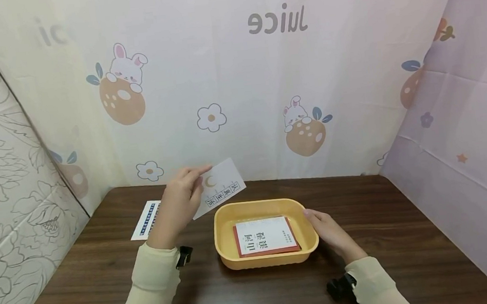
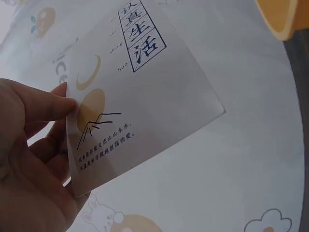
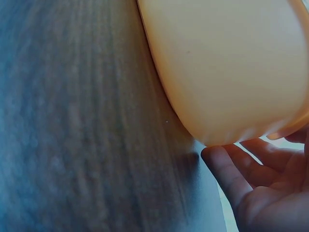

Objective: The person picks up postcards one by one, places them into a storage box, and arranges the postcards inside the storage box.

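Note:
My left hand pinches a white postcard by one edge and holds it tilted above the table, left of and behind a yellow plastic basin. In the left wrist view the postcard shows a yellow moon, a line drawing of mountains and framed Chinese characters. My right hand holds the basin's right side at the rim, with fingers against its outer wall. Inside the basin lies a white card with black characters, on top of a red card.
Another white card with blue print lies on the dark wooden table, partly hidden by my left hand. Printed cloth curtains stand along the table's back and sides. Black straps with cameras sit on both wrists.

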`<state>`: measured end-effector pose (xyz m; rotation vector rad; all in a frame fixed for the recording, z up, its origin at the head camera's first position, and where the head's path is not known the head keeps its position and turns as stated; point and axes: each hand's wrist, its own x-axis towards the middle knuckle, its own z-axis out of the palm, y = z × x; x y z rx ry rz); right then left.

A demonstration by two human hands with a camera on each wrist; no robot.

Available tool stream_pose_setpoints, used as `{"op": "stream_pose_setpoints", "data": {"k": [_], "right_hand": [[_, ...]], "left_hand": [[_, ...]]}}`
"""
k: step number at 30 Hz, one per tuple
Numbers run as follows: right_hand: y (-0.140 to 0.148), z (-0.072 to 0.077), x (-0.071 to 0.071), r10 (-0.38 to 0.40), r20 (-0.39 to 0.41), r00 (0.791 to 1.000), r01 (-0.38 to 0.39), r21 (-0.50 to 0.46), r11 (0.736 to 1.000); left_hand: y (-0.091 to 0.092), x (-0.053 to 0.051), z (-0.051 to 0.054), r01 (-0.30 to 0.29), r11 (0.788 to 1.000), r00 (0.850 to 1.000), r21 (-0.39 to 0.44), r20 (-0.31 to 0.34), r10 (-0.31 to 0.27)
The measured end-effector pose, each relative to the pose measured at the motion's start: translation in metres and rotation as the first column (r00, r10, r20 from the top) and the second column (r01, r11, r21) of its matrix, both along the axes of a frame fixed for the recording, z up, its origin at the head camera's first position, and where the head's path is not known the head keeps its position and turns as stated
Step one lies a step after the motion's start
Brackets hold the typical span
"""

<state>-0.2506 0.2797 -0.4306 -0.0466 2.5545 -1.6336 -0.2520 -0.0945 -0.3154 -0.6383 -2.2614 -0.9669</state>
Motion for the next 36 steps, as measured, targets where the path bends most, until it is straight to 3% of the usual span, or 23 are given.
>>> {"op": "stream_pose_setpoints", "data": {"k": [8, 17, 27, 36], "right_hand": [[0.000, 0.001, 0.001, 0.000, 0.021, 1.000, 0.000, -0.011, 1.000], [0.001, -0.001, 0.000, -0.001, 0.014, 1.000, 0.001, 0.000, 1.000], [0.000, -0.001, 0.000, -0.003, 0.025, 1.000, 0.003, 0.007, 1.000], [0.001, 0.001, 0.002, 0.000, 0.016, 1.000, 0.000, -0.012, 1.000]], "left_hand": [[0.018, 0.006, 0.000, 0.075, 0.996, 0.997, -0.049, -0.022, -0.077], [0.037, 0.009, 0.001, 0.184, 0.980, 0.983, -0.072, 0.035, -0.182], [0.056, 0.002, 0.013, 0.315, 0.947, 0.946, -0.066, 0.099, -0.308], [0.066, -0.006, 0.018, 0.375, 0.925, 0.912, -0.066, 0.202, -0.356]]}}
